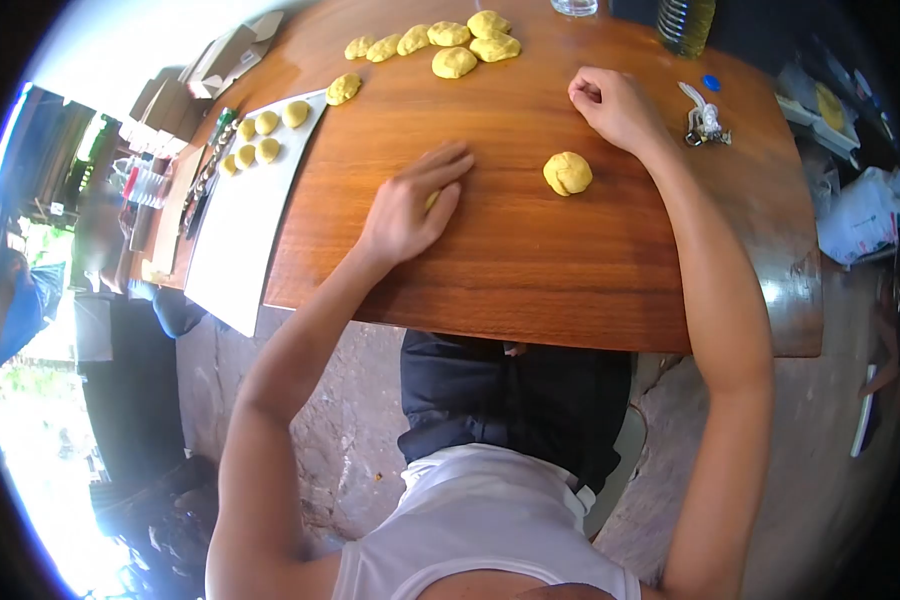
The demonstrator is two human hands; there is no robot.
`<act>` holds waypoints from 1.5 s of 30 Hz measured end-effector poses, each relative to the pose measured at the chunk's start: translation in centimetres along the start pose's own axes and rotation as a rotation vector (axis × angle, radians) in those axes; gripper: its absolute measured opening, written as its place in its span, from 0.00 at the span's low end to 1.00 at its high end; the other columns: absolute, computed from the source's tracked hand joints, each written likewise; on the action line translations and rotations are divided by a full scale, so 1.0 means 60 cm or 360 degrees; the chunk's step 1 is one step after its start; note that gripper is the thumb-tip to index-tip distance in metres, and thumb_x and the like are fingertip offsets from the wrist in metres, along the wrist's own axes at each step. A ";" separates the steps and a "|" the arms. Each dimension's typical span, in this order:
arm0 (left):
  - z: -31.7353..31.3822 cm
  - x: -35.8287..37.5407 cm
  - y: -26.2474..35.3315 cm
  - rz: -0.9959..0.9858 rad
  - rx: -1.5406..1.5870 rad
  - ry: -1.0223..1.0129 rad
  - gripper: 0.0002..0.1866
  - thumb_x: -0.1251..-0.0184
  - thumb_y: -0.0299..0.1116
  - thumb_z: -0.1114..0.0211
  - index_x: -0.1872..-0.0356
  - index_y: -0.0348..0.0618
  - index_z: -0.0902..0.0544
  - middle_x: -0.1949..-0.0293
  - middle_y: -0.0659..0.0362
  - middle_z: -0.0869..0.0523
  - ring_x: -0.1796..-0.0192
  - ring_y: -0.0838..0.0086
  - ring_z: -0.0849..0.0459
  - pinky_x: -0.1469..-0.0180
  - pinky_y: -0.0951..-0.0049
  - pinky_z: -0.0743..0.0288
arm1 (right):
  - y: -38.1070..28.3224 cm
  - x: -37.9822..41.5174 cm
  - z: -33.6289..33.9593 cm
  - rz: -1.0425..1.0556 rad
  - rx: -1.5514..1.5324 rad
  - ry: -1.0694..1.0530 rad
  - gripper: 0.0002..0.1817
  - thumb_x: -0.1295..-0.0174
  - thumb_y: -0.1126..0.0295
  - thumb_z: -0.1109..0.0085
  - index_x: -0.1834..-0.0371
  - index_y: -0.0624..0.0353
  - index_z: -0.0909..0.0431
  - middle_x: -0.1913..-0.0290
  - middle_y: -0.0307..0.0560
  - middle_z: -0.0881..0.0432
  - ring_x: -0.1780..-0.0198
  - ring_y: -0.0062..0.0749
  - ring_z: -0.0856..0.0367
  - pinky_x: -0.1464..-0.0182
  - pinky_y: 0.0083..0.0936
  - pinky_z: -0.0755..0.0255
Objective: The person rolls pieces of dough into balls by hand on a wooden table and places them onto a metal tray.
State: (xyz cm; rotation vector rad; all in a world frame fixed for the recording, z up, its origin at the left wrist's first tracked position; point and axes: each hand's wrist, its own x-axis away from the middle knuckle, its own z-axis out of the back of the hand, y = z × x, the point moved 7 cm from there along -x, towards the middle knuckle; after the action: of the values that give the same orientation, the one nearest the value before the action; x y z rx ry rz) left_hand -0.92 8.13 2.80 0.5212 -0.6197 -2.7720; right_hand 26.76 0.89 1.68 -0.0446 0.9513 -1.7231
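Head view: open left hand (pixel 415 205) covers dough (pixel 432 199) (mostly hidden); right grip (pixel 582 98) curled closed.

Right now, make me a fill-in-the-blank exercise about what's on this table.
1. The left hand covers part of a lump of dough coloured ____.
2. The lone ball lies on the table between the left hand and the ____ hand.
3. The small balls rest on a board coloured ____.
4. The round cap is coloured ____.

Missing words: yellow; right; white; blue.
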 end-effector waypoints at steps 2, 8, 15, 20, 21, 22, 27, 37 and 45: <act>-0.023 -0.045 0.006 -0.0124 -0.0050 0.0107 0.21 0.26 0.27 0.40 0.35 0.34 0.19 0.30 0.42 0.21 0.24 0.48 0.28 0.21 0.55 0.35 | -0.004 0.005 0.004 0.0012 0.0019 0.0007 0.07 0.31 0.69 0.37 0.61 0.63 0.16 0.70 0.46 0.14 0.68 0.31 0.17 0.62 0.30 0.24; -0.028 0.035 0.089 -0.0165 0.0037 0.0022 0.22 0.26 0.27 0.38 0.33 0.37 0.19 0.30 0.43 0.21 0.24 0.47 0.28 0.21 0.52 0.36 | -0.003 0.008 0.006 0.0013 -0.0014 -0.0033 0.08 0.33 0.66 0.37 0.60 0.60 0.14 0.66 0.51 0.11 0.63 0.44 0.11 0.59 0.37 0.21; 0.019 0.073 0.020 0.0172 0.0138 -0.0087 0.23 0.28 0.29 0.33 0.33 0.41 0.19 0.30 0.46 0.20 0.25 0.52 0.25 0.24 0.54 0.30 | 0.008 -0.003 -0.007 0.0001 -0.0049 -0.0051 0.08 0.31 0.69 0.37 0.61 0.63 0.16 0.70 0.45 0.14 0.67 0.31 0.17 0.61 0.30 0.24; -0.043 -0.040 0.039 -0.0244 -0.0046 0.0057 0.21 0.30 0.29 0.33 0.36 0.40 0.17 0.29 0.46 0.20 0.25 0.50 0.25 0.24 0.55 0.31 | -0.001 0.002 0.004 -0.0011 0.0043 -0.0017 0.09 0.33 0.65 0.37 0.60 0.58 0.14 0.66 0.51 0.11 0.63 0.45 0.12 0.59 0.38 0.21; -0.057 -0.038 0.060 -0.0271 -0.0026 0.0071 0.21 0.29 0.28 0.33 0.36 0.42 0.16 0.29 0.47 0.21 0.26 0.50 0.24 0.24 0.55 0.31 | -0.001 0.006 0.005 -0.0011 0.0049 -0.0016 0.08 0.33 0.65 0.37 0.60 0.58 0.14 0.66 0.51 0.11 0.63 0.45 0.12 0.59 0.39 0.21; -0.062 -0.032 0.081 -0.0298 -0.0006 0.0086 0.21 0.29 0.28 0.34 0.36 0.43 0.16 0.29 0.48 0.21 0.27 0.50 0.24 0.24 0.54 0.31 | -0.003 0.009 0.008 -0.0013 0.0055 -0.0020 0.08 0.33 0.65 0.37 0.60 0.58 0.14 0.66 0.51 0.11 0.63 0.45 0.12 0.59 0.39 0.21; -0.010 0.114 0.117 -0.0075 -0.0073 -0.0054 0.22 0.31 0.23 0.35 0.36 0.44 0.16 0.32 0.47 0.20 0.29 0.53 0.21 0.25 0.55 0.29 | 0.002 0.013 0.008 -0.0037 0.0018 -0.0049 0.08 0.33 0.64 0.37 0.60 0.56 0.13 0.65 0.50 0.10 0.61 0.46 0.11 0.59 0.39 0.21; -0.038 -0.011 0.067 -0.0154 -0.0028 0.0053 0.21 0.29 0.32 0.30 0.37 0.39 0.17 0.30 0.46 0.21 0.26 0.48 0.24 0.26 0.55 0.28 | -0.003 0.009 0.007 -0.0098 0.0091 -0.0041 0.08 0.30 0.69 0.38 0.57 0.62 0.16 0.68 0.47 0.12 0.66 0.33 0.15 0.59 0.32 0.23; -0.027 0.154 0.134 -0.0210 -0.0172 -0.0194 0.28 0.31 0.27 0.31 0.30 0.42 0.21 0.28 0.48 0.22 0.24 0.47 0.28 0.23 0.50 0.32 | 0.003 0.004 0.003 0.0018 -0.0026 -0.0028 0.08 0.30 0.68 0.38 0.59 0.63 0.16 0.70 0.46 0.14 0.68 0.30 0.18 0.61 0.31 0.25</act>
State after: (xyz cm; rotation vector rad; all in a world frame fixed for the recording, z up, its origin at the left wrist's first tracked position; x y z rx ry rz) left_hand -7.29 -2.44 2.41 0.3850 -0.4732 -2.9594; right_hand 26.91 0.55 1.58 -0.0652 0.9512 -1.7023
